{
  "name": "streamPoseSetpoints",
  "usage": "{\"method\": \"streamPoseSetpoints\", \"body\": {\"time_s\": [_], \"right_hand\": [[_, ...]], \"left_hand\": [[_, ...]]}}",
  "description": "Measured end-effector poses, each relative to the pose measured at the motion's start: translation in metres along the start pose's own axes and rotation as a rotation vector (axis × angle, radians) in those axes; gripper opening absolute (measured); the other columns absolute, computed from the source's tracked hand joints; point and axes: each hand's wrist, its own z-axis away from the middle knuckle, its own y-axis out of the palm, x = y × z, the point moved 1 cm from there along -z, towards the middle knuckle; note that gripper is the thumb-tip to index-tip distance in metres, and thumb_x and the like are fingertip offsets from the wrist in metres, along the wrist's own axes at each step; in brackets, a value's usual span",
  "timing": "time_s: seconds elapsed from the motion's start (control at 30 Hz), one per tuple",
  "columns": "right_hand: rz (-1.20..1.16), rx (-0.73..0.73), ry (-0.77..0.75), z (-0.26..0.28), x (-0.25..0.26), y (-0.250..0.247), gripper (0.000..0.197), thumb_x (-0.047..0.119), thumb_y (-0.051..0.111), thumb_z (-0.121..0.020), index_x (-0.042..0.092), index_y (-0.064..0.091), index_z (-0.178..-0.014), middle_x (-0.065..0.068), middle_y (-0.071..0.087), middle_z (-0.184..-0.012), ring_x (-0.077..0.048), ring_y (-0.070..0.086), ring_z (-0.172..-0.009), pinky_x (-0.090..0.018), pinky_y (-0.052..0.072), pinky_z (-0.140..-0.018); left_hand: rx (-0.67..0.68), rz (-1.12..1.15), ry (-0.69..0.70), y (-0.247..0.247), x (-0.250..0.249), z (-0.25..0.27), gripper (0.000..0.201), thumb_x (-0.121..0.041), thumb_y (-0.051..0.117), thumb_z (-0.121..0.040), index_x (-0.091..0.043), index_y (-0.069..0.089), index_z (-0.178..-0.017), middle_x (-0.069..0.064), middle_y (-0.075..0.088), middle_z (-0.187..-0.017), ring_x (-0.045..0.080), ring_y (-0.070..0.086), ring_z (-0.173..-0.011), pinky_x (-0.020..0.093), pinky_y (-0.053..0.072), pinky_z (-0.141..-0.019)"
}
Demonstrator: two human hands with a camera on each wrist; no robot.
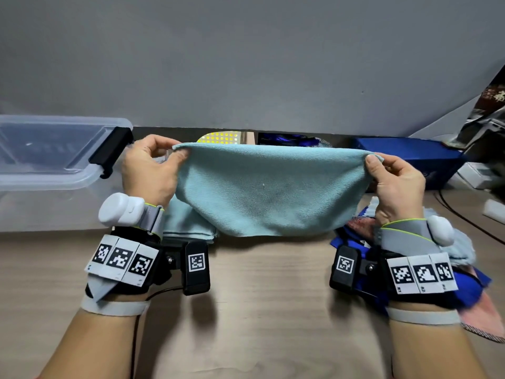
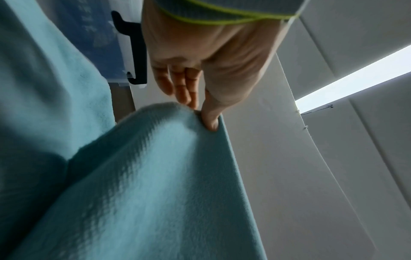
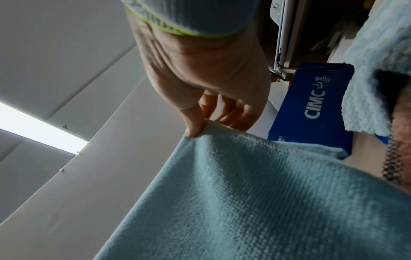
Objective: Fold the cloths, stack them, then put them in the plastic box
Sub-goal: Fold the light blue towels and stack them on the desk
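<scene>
Teal cloth (image 1: pixel 266 192) held taut in air between both hands, long axis left-right.
Left hand (image 1: pixel 150 170) and right hand (image 1: pixel 396 181) each pinch a top corner; cloth hangs above surface (image 1: pixel 267 296), folded cloth (image 1: pixel 188 222) nearer left, plastic box (image 1: pixel 49 176) far left.

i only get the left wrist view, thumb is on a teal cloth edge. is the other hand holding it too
Observer: Yes, the right hand pinches the opposite top corner of the teal cloth.
Operator: is it off the table
Observer: It hangs in the air between both hands, above the wooden table.
Operator: any cloths folded yet
Observer: One folded teal cloth lies behind the left hand, beside the plastic box.
</scene>
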Motion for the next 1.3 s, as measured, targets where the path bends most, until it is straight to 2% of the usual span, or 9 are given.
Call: {"method": "streamPoseSetpoints", "body": {"time_s": [0.07, 0.2, 0.4, 0.53, 0.73, 0.9, 1.0, 1.13, 1.3], "right_hand": [[0.012, 0.002, -0.003, 0.001, -0.001, 0.002, 0.009, 0.018, 0.069, -0.089, 0.017, 0.065, -0.081, 0.007, 0.063, -0.07, 0.0, 0.054, -0.062, -0.021, 0.045, -0.065], [-0.041, 0.017, 0.014, 0.003, 0.005, 0.005, 0.024, 0.042, 0.072, -0.083, 0.019, 0.064, -0.079, 0.004, 0.061, -0.073, -0.012, 0.052, -0.071, -0.031, 0.043, -0.07], [-0.037, -0.021, 0.014, 0.001, -0.001, 0.007, 0.019, 0.031, 0.062, -0.094, 0.018, 0.063, -0.081, 0.002, 0.059, -0.074, -0.007, 0.05, -0.065, -0.025, 0.044, -0.062], [-0.049, 0.002, 0.217, 0.004, -0.024, 0.008, 0.022, 0.026, 0.065, -0.093, 0.013, 0.064, -0.075, -0.005, 0.062, -0.073, -0.014, 0.053, -0.064, -0.033, 0.047, -0.065], [-0.096, 0.046, 0.398, 0.011, -0.026, 0.016, 0.033, 0.027, 0.073, -0.085, 0.014, 0.062, -0.057, -0.009, 0.058, -0.067, -0.021, 0.053, -0.066, -0.039, 0.046, -0.066], [-0.073, 0.218, 0.329, 0.032, -0.011, 0.05, 0.021, 0.023, 0.071, -0.086, 0.01, 0.064, -0.071, -0.012, 0.051, -0.072, -0.02, 0.047, -0.067, -0.034, 0.04, -0.064], [0.007, 0.398, 0.259, 0.058, -0.001, 0.075, 0.015, 0.019, 0.07, -0.088, 0.009, 0.068, -0.077, -0.01, 0.047, -0.07, -0.019, 0.038, -0.065, -0.031, 0.033, -0.06], [0.076, 0.526, 0.116, 0.086, 0.008, 0.096, 0.011, 0.014, 0.069, -0.089, 0.004, 0.071, -0.084, -0.003, 0.063, -0.073, -0.011, 0.052, -0.068, -0.022, 0.043, -0.062], [0.078, 0.582, 0.046, 0.093, 0.012, 0.099, 0.016, 0.016, 0.072, -0.086, 0.002, 0.072, -0.094, -0.009, 0.073, -0.088, -0.011, 0.062, -0.077, -0.029, 0.051, -0.074]], "left_hand": [[0.057, 0.057, -0.025, 0.005, 0.002, 0.0, 0.018, -0.02, 0.068, -0.088, -0.029, 0.055, -0.079, -0.014, 0.063, -0.08, -0.007, 0.055, -0.066, 0.016, 0.045, -0.069], [0.044, 0.179, -0.023, 0.012, -0.004, 0.002, 0.013, -0.028, 0.058, -0.092, -0.028, 0.049, -0.081, -0.019, 0.044, -0.047, -0.001, 0.033, -0.048, 0.018, 0.028, -0.052], [-0.04, 0.15, 0.032, 0.016, -0.013, 0.007, 0.017, -0.023, 0.056, -0.096, -0.027, 0.047, -0.083, -0.016, 0.043, -0.051, -0.002, 0.035, -0.044, 0.018, 0.028, -0.049], [0.02, -0.032, -0.096, 0.022, 0.011, 0.007, 0.01, -0.027, 0.06, -0.094, -0.019, 0.055, -0.091, -0.013, 0.05, -0.058, -0.006, 0.044, -0.044, 0.025, 0.035, -0.057], [0.067, 0.024, -0.247, 0.03, 0.01, 0.012, 0.016, -0.023, 0.064, -0.09, -0.02, 0.055, -0.077, -0.003, 0.051, -0.063, -0.002, 0.042, -0.041, 0.019, 0.036, -0.05], [0.314, 0.364, -0.384, 0.053, -0.011, 0.033, 0.02, -0.017, 0.065, -0.091, -0.018, 0.055, -0.073, 0.0, 0.056, -0.068, 0.012, 0.051, -0.049, 0.022, 0.039, -0.047], [0.436, 0.394, -0.382, 0.064, -0.023, 0.047, 0.022, -0.013, 0.064, -0.091, -0.018, 0.05, -0.075, -0.005, 0.05, -0.06, 0.008, 0.043, -0.042, 0.021, 0.032, -0.043], [0.527, 0.39, -0.356, 0.068, -0.03, 0.057, 0.02, -0.016, 0.068, -0.089, -0.021, 0.054, -0.076, 0.003, 0.059, -0.073, 0.016, 0.049, -0.051, 0.022, 0.034, -0.047], [0.578, 0.389, -0.356, 0.064, -0.04, 0.059, 0.016, -0.031, 0.06, -0.094, -0.02, 0.064, -0.083, 0.004, 0.068, -0.079, 0.022, 0.066, -0.061, 0.022, 0.035, -0.052]]}}
